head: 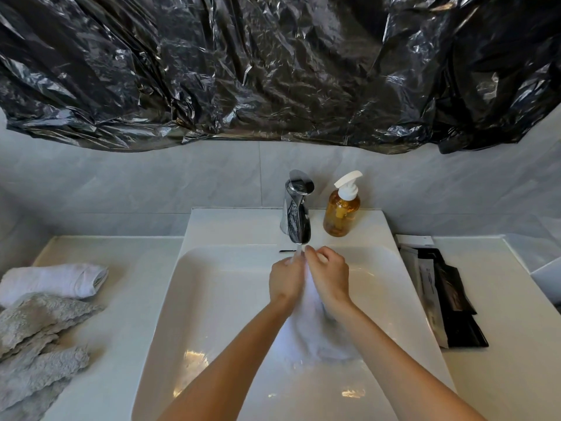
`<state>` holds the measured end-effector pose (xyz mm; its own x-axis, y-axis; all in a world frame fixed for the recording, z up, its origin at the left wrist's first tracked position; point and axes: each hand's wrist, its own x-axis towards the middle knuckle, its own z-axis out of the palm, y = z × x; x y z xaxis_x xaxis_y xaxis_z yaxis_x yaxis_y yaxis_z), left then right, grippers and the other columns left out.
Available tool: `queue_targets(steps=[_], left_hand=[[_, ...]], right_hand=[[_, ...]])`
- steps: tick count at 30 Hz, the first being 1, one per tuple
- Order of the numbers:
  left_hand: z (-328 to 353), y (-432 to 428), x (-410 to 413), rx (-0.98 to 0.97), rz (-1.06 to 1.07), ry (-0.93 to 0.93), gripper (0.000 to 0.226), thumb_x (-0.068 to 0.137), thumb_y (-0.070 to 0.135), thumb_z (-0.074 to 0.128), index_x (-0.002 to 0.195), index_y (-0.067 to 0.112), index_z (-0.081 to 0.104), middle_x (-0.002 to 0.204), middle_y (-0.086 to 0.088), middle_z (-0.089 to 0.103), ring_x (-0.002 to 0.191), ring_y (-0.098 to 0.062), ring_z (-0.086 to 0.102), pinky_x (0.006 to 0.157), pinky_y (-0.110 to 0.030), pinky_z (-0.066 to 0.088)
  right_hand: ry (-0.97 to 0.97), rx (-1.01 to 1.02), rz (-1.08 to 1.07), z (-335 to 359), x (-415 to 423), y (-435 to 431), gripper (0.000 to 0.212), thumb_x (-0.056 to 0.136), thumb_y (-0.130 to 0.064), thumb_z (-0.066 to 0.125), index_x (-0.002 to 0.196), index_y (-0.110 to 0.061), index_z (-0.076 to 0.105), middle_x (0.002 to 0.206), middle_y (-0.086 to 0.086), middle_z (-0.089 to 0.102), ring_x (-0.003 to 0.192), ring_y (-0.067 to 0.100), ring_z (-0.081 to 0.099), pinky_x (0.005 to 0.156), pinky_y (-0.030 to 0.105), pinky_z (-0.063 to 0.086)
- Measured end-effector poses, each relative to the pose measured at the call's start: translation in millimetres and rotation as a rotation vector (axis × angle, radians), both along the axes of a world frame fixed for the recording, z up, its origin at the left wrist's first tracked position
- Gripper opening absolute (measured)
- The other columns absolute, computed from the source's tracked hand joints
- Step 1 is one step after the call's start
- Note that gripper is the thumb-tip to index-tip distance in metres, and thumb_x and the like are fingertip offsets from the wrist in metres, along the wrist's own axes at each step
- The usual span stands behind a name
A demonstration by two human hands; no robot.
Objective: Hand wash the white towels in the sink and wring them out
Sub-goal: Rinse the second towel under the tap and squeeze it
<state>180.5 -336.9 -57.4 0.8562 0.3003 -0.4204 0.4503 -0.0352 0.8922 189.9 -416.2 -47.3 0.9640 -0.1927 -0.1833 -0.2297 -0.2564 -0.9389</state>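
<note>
Faucet [297, 208] beside soap bottle [341, 208]

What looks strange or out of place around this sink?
Crumpled black plastic sheeting covers the wall above the faucet, an unusual thing there. Dark packets lie in a loose, fanned pile on the right counter. Nothing looks spilled or broken.

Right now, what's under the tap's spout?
Both hands, left hand and right hand, pinch a white towel beneath the tap. The drain is hidden by the towel.
</note>
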Motion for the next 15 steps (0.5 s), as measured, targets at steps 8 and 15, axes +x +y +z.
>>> queue_targets(steps=[8, 15], left_hand=[[-5, 16, 8, 0.250, -0.015, -0.044, 0.045, 0.098, 0.030, 0.040, 0.059, 0.011, 0.048, 0.067, -0.007, 0.058, 0.073, -0.027, 0.052, 0.067, -0.034, 0.039], [1, 37, 3, 0.100, -0.080, -0.153, 0.045, 0.102, 0.043, 0.041, 0.069, 0.012, 0.042, 0.066, -0.004, 0.046, 0.065, -0.016, 0.039, 0.063, -0.031, 0.031]], right_hand=[[0.163, -0.068, -0.029, -10, 22, 11, 0.037, 0.087, -0.019, 0.055, 0.050, -0.013, 0.050, 0.056, 0.000, 0.053, 0.061, 0.023, 0.047, 0.058, 0.030, 0.035], [0.298, 0.274, 0.196, -17, 31, -3, 0.043, 0.089, -0.055, 0.058, 0.094, -0.013, 0.069, 0.097, 0.005, 0.071, 0.091, 0.022, 0.067, 0.086, 0.033, 0.050]])
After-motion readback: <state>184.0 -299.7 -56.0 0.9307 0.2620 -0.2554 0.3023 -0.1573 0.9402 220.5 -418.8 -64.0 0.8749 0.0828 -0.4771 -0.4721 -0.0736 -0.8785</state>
